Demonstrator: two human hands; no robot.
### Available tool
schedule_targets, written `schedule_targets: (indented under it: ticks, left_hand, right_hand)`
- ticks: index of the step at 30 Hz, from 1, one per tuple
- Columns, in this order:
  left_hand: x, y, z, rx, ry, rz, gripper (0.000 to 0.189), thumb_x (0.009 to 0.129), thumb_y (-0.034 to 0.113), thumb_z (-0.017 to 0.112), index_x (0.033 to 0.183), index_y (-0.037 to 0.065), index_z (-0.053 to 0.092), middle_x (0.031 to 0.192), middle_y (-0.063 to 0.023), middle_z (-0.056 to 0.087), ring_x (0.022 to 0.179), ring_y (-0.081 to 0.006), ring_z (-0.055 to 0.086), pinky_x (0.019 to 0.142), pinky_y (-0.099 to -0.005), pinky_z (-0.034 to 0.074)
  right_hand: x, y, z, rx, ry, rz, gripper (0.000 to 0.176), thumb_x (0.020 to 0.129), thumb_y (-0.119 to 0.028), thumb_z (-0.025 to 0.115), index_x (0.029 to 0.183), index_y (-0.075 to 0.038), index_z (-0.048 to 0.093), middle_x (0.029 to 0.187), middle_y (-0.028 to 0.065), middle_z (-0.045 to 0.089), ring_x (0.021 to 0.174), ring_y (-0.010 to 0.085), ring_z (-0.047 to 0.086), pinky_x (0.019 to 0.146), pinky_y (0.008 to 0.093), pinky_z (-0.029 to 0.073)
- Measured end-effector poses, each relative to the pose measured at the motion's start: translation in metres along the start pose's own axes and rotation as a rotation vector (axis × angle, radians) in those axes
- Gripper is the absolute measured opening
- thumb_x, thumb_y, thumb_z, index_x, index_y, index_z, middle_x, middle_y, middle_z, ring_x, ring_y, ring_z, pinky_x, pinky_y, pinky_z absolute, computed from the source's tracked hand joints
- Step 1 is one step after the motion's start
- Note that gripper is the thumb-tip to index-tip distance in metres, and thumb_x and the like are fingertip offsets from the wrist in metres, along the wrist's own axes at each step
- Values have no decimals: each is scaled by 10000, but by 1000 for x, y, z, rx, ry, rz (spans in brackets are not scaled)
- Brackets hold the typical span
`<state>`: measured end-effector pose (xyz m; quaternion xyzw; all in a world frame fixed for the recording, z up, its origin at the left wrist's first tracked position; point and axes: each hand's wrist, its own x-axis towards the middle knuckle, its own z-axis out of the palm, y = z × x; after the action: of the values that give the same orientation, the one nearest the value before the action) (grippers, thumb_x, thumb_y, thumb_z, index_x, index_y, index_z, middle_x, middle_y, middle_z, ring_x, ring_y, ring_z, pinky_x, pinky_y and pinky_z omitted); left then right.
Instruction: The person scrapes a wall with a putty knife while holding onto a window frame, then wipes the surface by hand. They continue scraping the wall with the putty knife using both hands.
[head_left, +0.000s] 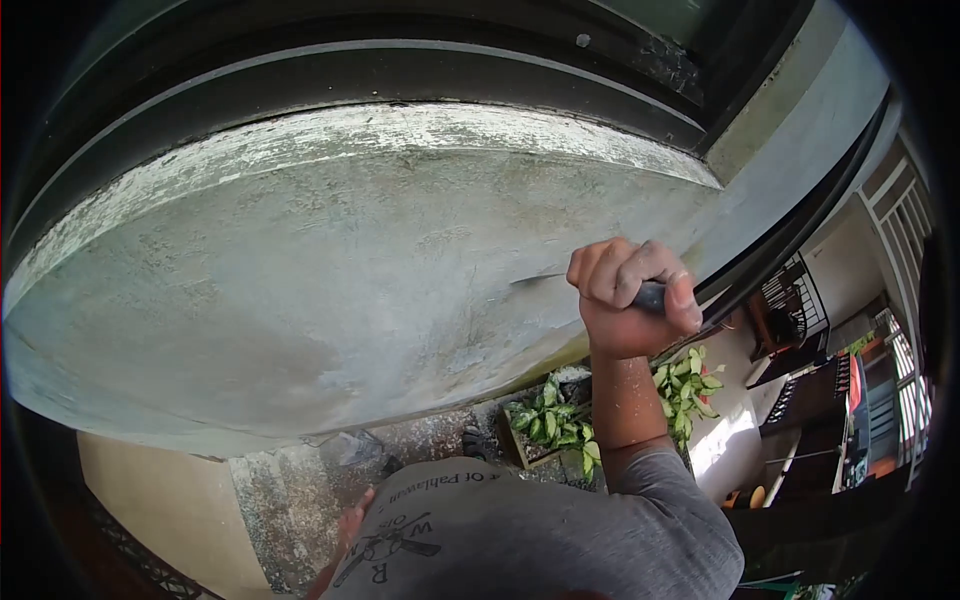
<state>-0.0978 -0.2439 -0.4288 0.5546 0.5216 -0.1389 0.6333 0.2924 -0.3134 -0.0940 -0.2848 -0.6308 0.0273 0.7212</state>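
My right hand (635,295) is raised in front of the wall, its fingers wrapped round the dark handle of a scraper (650,297). The scraper's thin blade points left, close to the wall surface. Pale dust coats the fingers and speckles the forearm. The grey wall (330,270) is rough and patchy, with peeling paint and smoother pale areas. Low beside my shirt, my left hand (352,520) shows only in part, its fingers mostly hidden by my body.
A ledge (420,128) with flaking white paint runs along the wall's top under a dark window frame (380,72). Below stands a planter (522,447) with leafy plants (552,420). A clear plastic bag (352,448) lies on the speckled floor (290,510). Furniture and railings stand at right.
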Motion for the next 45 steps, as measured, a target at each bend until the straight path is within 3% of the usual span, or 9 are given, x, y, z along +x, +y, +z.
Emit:
schedule_targets:
  ticks: [4, 7, 8, 10, 13, 18, 22, 29, 45]
  left_hand:
    - [-7, 13, 6, 19, 27, -127, 559, 1058, 343, 525, 1518, 31, 468, 1555, -119, 488, 1371, -218, 495, 1148, -401, 351]
    - [-10, 10, 6, 71, 36, -232, 518, 1070, 356, 493, 1488, 52, 520, 1522, -53, 540, 1344, -182, 511, 1140, -400, 306]
    - [-9, 6, 6, 80, 36, -251, 512, 1072, 358, 487, 1482, 56, 531, 1515, -40, 551, 1338, -174, 514, 1139, -400, 298]
    - [-8, -10, 4, 367, -19, 64, 506, 1076, 372, 466, 1449, 42, 551, 1533, -49, 531, 1384, -172, 464, 1134, -424, 273]
    - [-3, -16, 5, 444, -38, 261, 509, 1076, 378, 458, 1439, 36, 557, 1539, -54, 524, 1400, -172, 448, 1133, -432, 266]
    - [17, -28, 8, 310, -57, 273, 517, 1074, 382, 454, 1441, 32, 554, 1540, -58, 523, 1399, -175, 450, 1133, -430, 270]
    - [27, -38, 11, 254, -77, 289, 523, 1072, 385, 451, 1442, 29, 551, 1540, -61, 522, 1399, -178, 451, 1133, -428, 273]
    - [45, -51, 14, 97, -95, 274, 534, 1069, 390, 446, 1444, 24, 547, 1541, -66, 520, 1398, -182, 453, 1134, -425, 278]
    - [95, -106, 5, -312, -185, 316, 559, 1061, 401, 434, 1449, 11, 537, 1543, -77, 516, 1396, -192, 458, 1136, -419, 290]
  right_hand:
    - [2, -37, 31, -221, -32, -68, 631, 1008, -573, 525, 635, -72, 439, 493, 55, 470, 391, 182, 413, 411, 343, 378]
    - [12, -46, 22, 124, -115, -523, 656, 1020, -576, 512, 612, -74, 407, 510, 51, 456, 392, 194, 427, 414, 342, 396]
    - [9, -26, 19, 122, -116, -518, 656, 1020, -576, 512, 612, -74, 407, 510, 51, 456, 392, 194, 427, 414, 342, 396]
    - [0, 9, 22, -156, 36, -9, 564, 957, -564, 516, 618, -124, 419, 462, -14, 401, 357, 129, 350, 378, 282, 285]
    - [-10, -2, 32, -152, 14, -18, 562, 966, -561, 506, 626, -122, 420, 465, -24, 402, 361, 109, 343, 382, 252, 271]
    - [18, -55, 34, 100, -45, -500, 555, 997, -550, 476, 624, -140, 450, 461, -37, 404, 340, 109, 325, 351, 276, 284]
    - [-11, 9, 28, -160, -33, 99, 570, 956, -553, 534, 659, -68, 495, 523, 58, 463, 407, 191, 393, 436, 384, 359]
    - [12, -53, 38, 38, -130, -349, 529, 1032, -428, 507, 659, -54, 488, 481, 67, 464, 369, 195, 422, 388, 353, 381]
    - [20, -20, 59, -204, -7, -205, 540, 959, -496, 425, 575, -119, 386, 446, -12, 371, 341, 112, 316, 359, 291, 259]
